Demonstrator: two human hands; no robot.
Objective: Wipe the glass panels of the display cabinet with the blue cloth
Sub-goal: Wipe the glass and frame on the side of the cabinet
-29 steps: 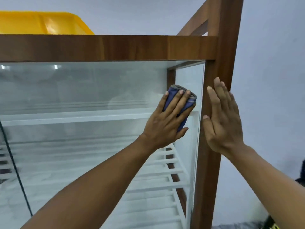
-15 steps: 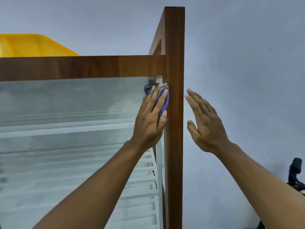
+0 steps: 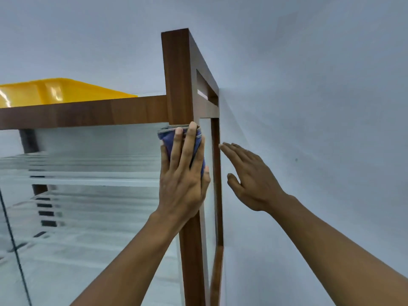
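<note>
The display cabinet has a brown wooden frame (image 3: 178, 85) and a front glass panel (image 3: 95, 164) with white shelves behind it. My left hand (image 3: 183, 173) presses the folded blue cloth (image 3: 169, 139) flat against the top right corner of the front glass, partly over the corner post. A narrow side glass panel (image 3: 208, 173) shows to the right of the post. My right hand (image 3: 249, 175) hovers open beside the cabinet's side, fingers spread and pointing up-left, holding nothing.
A yellow plastic tray (image 3: 55, 91) sits on top of the cabinet at the left. A pale wall (image 3: 309, 107) stands close behind and to the right of the cabinet. A dark vertical seam (image 3: 13, 246) divides the front glass at the far left.
My left hand slid the cloth up and right to the top corner of the front glass. The view swung left around the post, so the side panel now shows. My right hand came off the post.
</note>
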